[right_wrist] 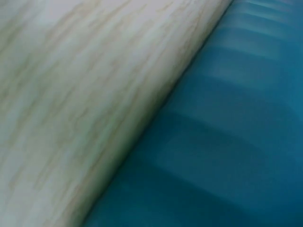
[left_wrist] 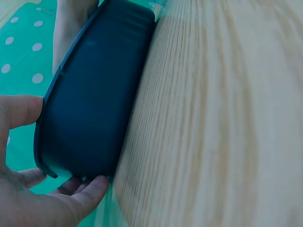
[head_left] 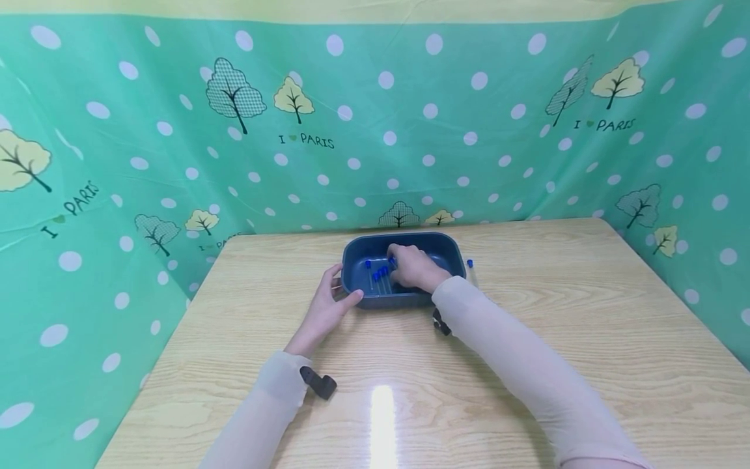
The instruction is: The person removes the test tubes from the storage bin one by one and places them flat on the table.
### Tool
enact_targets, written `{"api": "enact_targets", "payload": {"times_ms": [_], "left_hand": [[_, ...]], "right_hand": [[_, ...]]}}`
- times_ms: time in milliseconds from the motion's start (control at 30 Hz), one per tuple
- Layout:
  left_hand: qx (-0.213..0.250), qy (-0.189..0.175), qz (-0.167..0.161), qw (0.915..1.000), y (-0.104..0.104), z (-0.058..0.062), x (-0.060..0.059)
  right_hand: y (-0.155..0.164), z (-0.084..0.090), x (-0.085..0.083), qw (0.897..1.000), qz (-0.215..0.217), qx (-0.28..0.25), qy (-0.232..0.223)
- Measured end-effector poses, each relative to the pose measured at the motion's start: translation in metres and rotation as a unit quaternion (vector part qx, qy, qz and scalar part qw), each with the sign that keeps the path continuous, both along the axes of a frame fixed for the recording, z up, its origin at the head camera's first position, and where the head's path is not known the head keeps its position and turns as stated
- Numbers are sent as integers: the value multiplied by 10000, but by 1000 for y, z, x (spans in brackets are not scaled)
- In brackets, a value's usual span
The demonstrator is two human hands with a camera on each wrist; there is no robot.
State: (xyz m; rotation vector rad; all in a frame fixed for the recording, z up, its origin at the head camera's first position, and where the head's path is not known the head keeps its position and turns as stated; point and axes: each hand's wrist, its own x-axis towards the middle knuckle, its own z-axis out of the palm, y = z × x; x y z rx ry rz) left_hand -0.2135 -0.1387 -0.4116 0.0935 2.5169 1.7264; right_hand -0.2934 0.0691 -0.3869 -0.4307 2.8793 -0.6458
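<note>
A dark blue plastic basin (head_left: 392, 301) stands on the table, its side filling much of the left wrist view. My left hand (head_left: 327, 309) holds its left end, thumb at the near corner and fingers round the far side of that end. Inside the basin lie several thin clear tubes with blue caps (head_left: 383, 271). My right hand (head_left: 415, 266) reaches in over the near wall with bent fingers, and a blue-capped tube (head_left: 392, 261) shows its cap between thumb and fingertips. The right wrist view is blurred and shows only the basin's outer wall (right_wrist: 227, 132) and wood.
Another blue-capped tube (head_left: 471, 264) lies on the light wood table (head_left: 556, 293), just right of the basin. A green dotted cloth (head_left: 398, 156) hangs behind the table and along both sides. Glare marks the near middle of the tabletop.
</note>
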Motion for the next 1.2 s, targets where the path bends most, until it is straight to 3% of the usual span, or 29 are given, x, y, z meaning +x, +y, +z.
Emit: {"api": "enact_targets", "payload": {"times_ms": [233, 1200], "left_hand": [[-15, 146, 57, 9999, 1, -7, -2], [-178, 126, 135, 9997, 2, -6, -2]], "right_hand": [[3, 6, 3, 9997, 22, -183, 129], [20, 16, 17, 9973, 116, -631, 363]]}}
